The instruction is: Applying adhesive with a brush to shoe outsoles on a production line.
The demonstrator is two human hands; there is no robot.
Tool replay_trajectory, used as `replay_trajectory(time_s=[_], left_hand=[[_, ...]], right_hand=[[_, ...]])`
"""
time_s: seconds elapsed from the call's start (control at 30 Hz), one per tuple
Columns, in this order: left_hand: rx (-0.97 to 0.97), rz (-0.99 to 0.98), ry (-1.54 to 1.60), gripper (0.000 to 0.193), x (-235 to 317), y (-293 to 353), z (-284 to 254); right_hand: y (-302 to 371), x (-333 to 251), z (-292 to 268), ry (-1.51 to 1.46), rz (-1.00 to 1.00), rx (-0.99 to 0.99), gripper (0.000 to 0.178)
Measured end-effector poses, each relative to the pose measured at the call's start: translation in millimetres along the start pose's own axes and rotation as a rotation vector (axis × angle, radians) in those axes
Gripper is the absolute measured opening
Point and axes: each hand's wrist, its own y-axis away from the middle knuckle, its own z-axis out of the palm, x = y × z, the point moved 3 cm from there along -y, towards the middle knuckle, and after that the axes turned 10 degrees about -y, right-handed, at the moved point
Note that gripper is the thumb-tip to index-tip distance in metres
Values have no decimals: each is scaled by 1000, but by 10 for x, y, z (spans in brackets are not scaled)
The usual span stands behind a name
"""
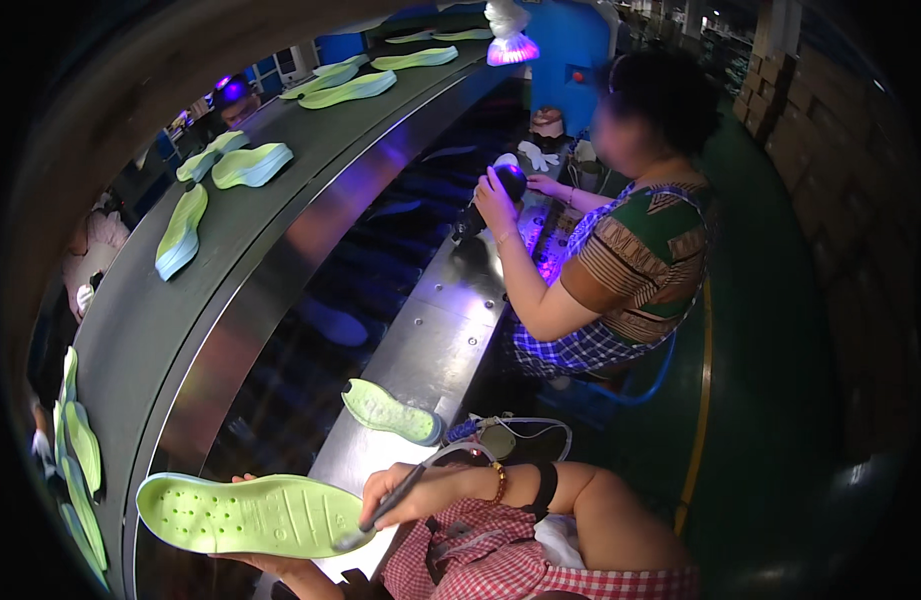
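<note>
A sole [250, 518] is held from beneath by the left hand [270, 566]. A brush [398, 492] is gripped by the right hand [430, 492], tip at the sole's right end. Beyond, a second sole [388, 412] is borne by the bench [435, 345]; farther soles [252, 166], by the belt [140, 360].

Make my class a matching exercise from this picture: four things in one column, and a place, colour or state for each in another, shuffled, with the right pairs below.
Things
1. Brush
2. Left hand
3. Beaded bracelet
4. Floor line

Places, colours, states
A. Around the right wrist
B. Yellow
C. Gripped in the right hand
D. Supporting a green sole

Pairs: 1-C, 2-D, 3-A, 4-B
</note>
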Motion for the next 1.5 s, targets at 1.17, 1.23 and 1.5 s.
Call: replay_trajectory(time_s=[1.17, 1.23, 1.5], left_hand=[[403, 43, 456, 68, -627, -10, 417], [454, -92, 209, 69, -648, 7, 421], [356, -73, 257, 67, -522, 51, 292]], right_hand=[[68, -329, 72, 298, -440, 346, 23], [116, -335, 117, 323, -396, 268, 23], [-45, -290, -9, 177, -200, 193, 22]])
